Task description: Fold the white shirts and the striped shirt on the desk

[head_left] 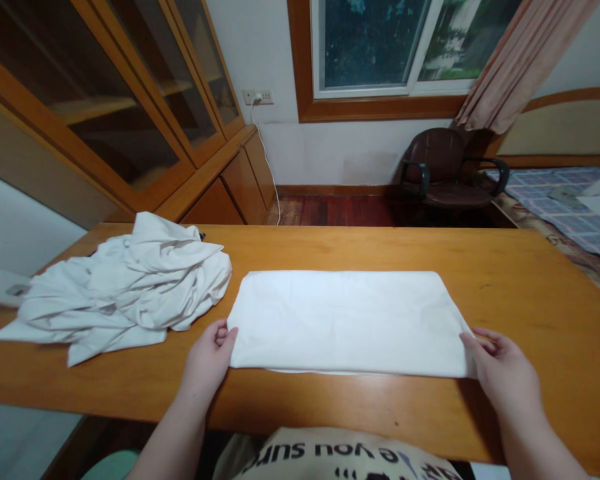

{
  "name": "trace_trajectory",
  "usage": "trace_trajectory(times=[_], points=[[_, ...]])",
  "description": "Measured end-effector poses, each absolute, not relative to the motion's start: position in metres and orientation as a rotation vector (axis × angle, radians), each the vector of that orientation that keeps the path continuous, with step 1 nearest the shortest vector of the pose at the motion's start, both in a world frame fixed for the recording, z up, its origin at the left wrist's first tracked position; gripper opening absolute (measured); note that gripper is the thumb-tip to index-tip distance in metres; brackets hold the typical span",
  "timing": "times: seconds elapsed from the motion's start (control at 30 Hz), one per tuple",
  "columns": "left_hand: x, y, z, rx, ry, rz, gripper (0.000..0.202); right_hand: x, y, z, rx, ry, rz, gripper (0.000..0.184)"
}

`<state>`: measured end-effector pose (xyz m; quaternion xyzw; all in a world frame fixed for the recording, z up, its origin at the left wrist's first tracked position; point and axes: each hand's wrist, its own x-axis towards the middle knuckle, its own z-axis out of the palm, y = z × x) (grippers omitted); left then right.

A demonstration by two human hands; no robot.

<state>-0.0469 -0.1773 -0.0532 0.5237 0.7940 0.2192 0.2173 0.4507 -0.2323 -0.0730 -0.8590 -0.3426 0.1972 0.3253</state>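
Note:
A white cloth, folded into a long flat rectangle, lies on the wooden table in front of me. My left hand pinches its left edge between thumb and curled fingers. At the opposite end, my right hand grips the right edge the same way, thumb on top. Along the near side, a lower layer peeks out slightly under the top one. What the cloth is when unfolded cannot be told.
A crumpled heap of white fabric sits at the table's left. Behind the table stand a glass-door cabinet and a brown armchair. A bed is at the right. A white cord hangs from the wall socket.

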Motion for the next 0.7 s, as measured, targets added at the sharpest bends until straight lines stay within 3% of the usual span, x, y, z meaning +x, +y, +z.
trace_trajectory(times=[0.13,0.3,0.5,0.7], points=[[-0.049,-0.177,-0.053,1.449,2.225,0.548,0.044,0.459,-0.227,-0.077,-2.303,-0.913,0.619,0.045],[-0.052,-0.174,-0.060,1.488,2.209,0.437,0.046,0.453,-0.221,-0.064,-2.454,-1.101,0.508,0.034],[-0.050,-0.174,-0.057,1.463,2.151,0.518,0.046,0.443,-0.224,-0.057,-2.434,-1.090,0.651,0.048],[-0.051,-0.173,-0.054,1.426,2.187,0.685,0.042,0.442,-0.228,-0.058,-2.390,-1.042,0.601,0.047]])
